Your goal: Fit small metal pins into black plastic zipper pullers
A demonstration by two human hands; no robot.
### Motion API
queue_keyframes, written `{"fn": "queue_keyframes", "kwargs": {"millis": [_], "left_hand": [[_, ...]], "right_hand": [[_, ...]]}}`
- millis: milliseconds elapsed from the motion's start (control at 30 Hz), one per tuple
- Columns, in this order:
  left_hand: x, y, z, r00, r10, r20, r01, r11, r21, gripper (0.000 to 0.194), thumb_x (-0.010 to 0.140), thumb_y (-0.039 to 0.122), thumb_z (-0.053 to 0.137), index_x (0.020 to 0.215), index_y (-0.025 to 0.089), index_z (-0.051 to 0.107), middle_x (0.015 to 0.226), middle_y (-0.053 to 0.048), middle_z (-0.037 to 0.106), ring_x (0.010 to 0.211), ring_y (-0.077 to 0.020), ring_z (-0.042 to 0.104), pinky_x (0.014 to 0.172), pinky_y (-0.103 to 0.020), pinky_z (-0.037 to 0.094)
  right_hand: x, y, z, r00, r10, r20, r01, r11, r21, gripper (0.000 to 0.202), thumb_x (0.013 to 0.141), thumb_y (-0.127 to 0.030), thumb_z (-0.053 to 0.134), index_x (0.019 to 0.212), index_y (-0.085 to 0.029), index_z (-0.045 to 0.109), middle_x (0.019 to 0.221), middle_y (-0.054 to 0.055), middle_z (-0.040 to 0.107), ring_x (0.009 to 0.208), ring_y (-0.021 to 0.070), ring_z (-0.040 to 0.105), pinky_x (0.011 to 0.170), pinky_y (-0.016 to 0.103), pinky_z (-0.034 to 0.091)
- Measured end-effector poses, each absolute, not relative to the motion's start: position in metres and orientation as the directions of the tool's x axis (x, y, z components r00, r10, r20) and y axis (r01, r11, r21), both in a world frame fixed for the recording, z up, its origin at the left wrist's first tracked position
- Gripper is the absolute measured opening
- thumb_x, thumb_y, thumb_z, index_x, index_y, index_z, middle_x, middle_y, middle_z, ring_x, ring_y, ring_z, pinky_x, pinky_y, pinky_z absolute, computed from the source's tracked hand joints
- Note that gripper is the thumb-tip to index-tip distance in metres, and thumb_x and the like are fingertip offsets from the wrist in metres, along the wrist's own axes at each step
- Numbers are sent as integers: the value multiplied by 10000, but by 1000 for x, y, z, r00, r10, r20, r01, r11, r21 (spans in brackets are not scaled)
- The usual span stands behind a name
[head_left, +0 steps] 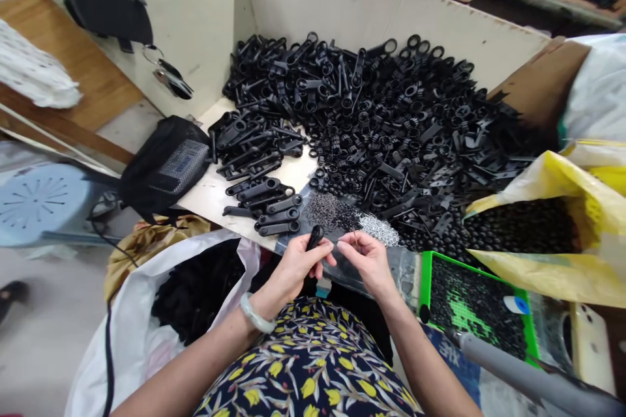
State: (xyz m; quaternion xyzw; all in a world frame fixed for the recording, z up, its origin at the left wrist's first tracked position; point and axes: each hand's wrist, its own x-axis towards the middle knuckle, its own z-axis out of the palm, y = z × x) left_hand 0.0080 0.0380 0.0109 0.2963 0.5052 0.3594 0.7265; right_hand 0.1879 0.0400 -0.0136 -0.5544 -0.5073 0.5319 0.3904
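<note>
Left hand (293,264) gripped black plastic part (315,236) at near edge of worktop (302,172). Right hand (370,262), just right of it, pinched narrow; contents too small to tell. Silver pins (379,229) lay just beyond.

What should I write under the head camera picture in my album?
Left hand holds a black part, right hand close by, before a big heap of black pieces.
</note>
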Motion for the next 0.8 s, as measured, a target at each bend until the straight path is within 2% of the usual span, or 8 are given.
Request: {"fn": "queue_keyframes", "kwargs": {"millis": [200,500,600,700,733,800], "left_hand": [[11,34,14,210,836,-507,-205,544,813,293,851,424,717,898,145,641,717,-25,724,417,-50,479,439,-196,263],[16,32,10,179,841,-510,-271,541,796,280,850,406,720,890,139,647,712,-21,711,429,-49,466,440,-193,274],[20,31,17,150,839,-524,-329,542,773,272,825,391,730,864,139,636,691,-17,697,416,-47,451,422,-187,254],[26,30,18,150,820,-552,-400,561,725,222,767,339,744,790,151,629,634,-3,666,391,-53,424,393,-192,267],[26,33,15,149,821,-551,-428,556,713,215,749,333,747,757,154,629,623,-1,658,384,-54,423,386,-194,275],[25,40,8,198,808,-556,-451,578,680,251,690,346,785,669,164,613,617,-10,652,373,-69,443,363,-208,287]], "right_hand": [[190,38,-16,-118,963,-244,108,-232,-967,313,850,-493,778,919,-190,740,695,-20,625,527,90,423,485,224,322],[191,39,-13,-116,963,-242,147,-224,-963,321,833,-511,782,902,-197,766,680,-10,647,525,97,467,490,228,390],[194,35,-10,-83,964,-253,191,-234,-953,353,804,-562,781,892,-220,778,784,36,719,579,145,584,481,254,468],[199,31,-16,-32,970,-242,295,-223,-929,346,739,-632,792,873,-313,797,911,69,778,789,275,745,663,365,630],[200,33,-21,-14,969,-246,329,-228,-916,362,709,-683,783,904,-379,798,928,73,786,818,321,766,649,407,645],[200,40,-32,-9,983,-186,400,-167,-901,517,616,-837,703,1076,-602,716,896,87,773,833,409,766,432,452,565]]}}
